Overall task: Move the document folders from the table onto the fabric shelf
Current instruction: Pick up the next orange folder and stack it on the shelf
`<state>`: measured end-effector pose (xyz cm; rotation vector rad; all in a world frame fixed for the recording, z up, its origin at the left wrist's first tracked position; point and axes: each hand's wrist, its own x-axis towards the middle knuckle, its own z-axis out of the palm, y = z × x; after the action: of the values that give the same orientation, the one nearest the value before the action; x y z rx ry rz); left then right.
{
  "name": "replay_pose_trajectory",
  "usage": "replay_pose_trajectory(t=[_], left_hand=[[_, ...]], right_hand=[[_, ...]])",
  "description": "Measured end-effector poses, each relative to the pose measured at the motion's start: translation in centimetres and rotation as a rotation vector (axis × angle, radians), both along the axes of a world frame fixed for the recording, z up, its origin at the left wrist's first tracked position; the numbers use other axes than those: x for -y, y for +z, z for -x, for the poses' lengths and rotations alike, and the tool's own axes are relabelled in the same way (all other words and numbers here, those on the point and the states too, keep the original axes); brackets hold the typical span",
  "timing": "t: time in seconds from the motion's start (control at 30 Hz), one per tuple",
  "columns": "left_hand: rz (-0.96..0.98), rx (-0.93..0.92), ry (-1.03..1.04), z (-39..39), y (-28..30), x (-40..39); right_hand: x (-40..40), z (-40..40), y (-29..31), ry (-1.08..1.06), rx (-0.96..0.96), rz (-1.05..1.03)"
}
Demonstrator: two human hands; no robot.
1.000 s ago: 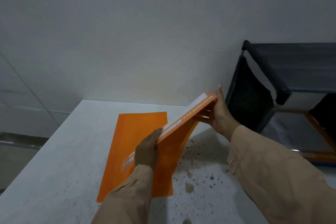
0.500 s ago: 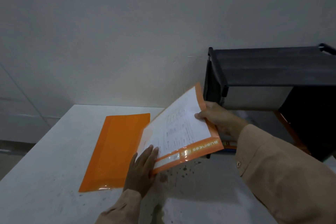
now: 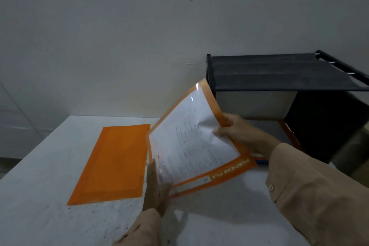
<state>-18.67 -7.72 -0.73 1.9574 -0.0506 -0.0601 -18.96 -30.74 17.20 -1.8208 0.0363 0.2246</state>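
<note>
I hold an orange document folder (image 3: 191,140) with a clear front and printed white paper inside, lifted off the white table (image 3: 40,195) and tilted toward me. My left hand (image 3: 156,189) grips its near lower corner. My right hand (image 3: 239,134) grips its right edge. A second orange folder (image 3: 111,162) lies flat on the table to the left. The black fabric shelf (image 3: 269,72) stands at the right, its top tier just behind the raised folder's far corner.
A pale wall rises behind the table and shelf. Orange folder edges (image 3: 289,136) show inside the shelf's lower tier. The table top is speckled with dark spots near its front. A metal rail (image 3: 343,66) bounds the shelf's right side.
The held folder has been turned from edge-on to face up and raised toward the shelf. My view has swung right, so more of the shelf shows.
</note>
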Motion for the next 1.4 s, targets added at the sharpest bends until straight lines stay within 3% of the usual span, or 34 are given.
replay_pose_trajectory(t=[0.13,0.23,0.43,0.53,0.7,1.07,1.23,1.4], left_hand=[[0.468,-0.246,0.358,-1.3,2.3,2.8],[0.606,-0.336,0.436,-2.9,3.1,2.6],[0.63,-0.409,0.44,-4.3,5.3,2.0],[0.505,-0.325,0.523,-4.6,5.9,1.4],[0.559,-0.203,0.551,-4.1,6.4,0.7],[0.516,-0.062,0.488,-4.4,10.2,2.5],[0.459,-0.017,0.411,-4.4,10.3,3.8],[0.394,0.007,0.329,-3.9,10.6,5.6]], right_hand=[[2.3,1.3,-0.1,0.016,-0.001,-0.016],[3.9,2.0,-0.2,-0.002,-0.006,-0.035],[6.6,2.6,-0.7,-0.056,-0.026,-0.126],[7.8,2.7,-0.6,-0.135,0.018,-0.152],[8.1,2.7,-1.5,-0.336,0.061,-0.015],[8.8,3.8,-4.0,-0.617,0.146,-0.06],[8.6,4.8,-3.5,-0.706,0.412,0.153],[8.4,5.2,-3.6,-0.6,0.558,0.985]])
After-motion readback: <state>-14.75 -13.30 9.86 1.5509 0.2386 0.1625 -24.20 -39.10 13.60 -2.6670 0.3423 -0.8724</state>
